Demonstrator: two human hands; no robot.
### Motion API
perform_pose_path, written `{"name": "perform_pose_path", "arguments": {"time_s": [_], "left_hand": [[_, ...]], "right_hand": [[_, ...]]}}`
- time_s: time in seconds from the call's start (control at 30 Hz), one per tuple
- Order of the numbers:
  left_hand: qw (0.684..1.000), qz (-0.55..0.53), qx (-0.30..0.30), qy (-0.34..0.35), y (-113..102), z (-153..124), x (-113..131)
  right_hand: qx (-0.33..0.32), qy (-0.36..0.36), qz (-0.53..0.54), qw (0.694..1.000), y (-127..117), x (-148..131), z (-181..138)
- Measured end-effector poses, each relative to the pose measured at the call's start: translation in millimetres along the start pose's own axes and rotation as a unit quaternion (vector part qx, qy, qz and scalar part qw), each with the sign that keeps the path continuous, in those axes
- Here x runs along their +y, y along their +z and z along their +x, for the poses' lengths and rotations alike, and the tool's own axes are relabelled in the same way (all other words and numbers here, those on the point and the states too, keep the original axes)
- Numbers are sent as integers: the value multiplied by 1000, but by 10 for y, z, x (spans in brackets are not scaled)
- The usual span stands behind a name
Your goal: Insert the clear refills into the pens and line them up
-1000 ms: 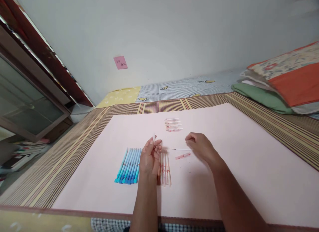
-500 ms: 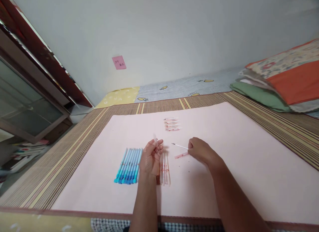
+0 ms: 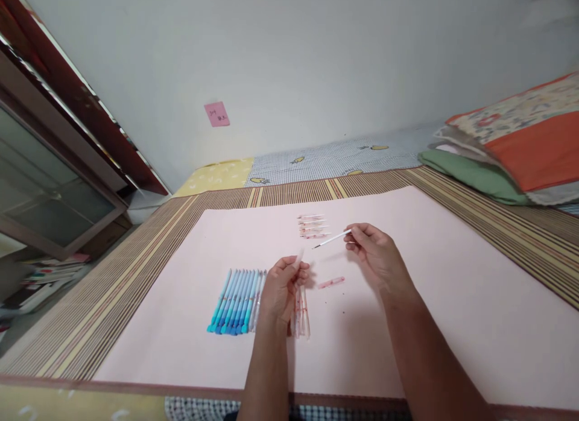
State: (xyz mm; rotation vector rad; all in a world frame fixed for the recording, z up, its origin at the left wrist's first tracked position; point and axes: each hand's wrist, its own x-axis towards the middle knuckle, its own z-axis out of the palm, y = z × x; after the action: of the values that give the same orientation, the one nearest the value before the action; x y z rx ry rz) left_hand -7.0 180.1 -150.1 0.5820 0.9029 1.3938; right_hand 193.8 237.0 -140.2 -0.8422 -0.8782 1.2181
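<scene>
Right hand (image 3: 371,252) is pinching a refill (image 3: 332,239), leaving its eight-o'clock tip free. Left hand (image 3: 281,285) is pinching a tube (image 3: 299,257), baring one end.

Refill (image 3: 332,239): thin, white, dark-tipped; held aloft, tip slanting down to the left. Tube (image 3: 299,259): pale, held tilted, near refill's tip, not touching.

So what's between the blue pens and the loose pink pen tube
In the head view, pale pens, the left hand and red-patterned pens partly hidden by it lie between the blue pens and pink pen tube.
</scene>
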Motion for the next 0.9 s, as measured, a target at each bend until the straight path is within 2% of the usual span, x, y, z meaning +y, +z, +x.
{"name": "perform_pose_path", "arguments": {"time_s": [0.2,0.73,0.9], "left_hand": [[999,46,-22,13,32,-15,-15],[998,48,-46,18,42,-22,-20],[998,49,-39,18,42,-20,-10]], "right_hand": [[17,-14,-16,1000,62,-59,-30],[9,-29,-62,998,105,-133,-58],[32,-34,-41,998,118,-151,-63]]}}
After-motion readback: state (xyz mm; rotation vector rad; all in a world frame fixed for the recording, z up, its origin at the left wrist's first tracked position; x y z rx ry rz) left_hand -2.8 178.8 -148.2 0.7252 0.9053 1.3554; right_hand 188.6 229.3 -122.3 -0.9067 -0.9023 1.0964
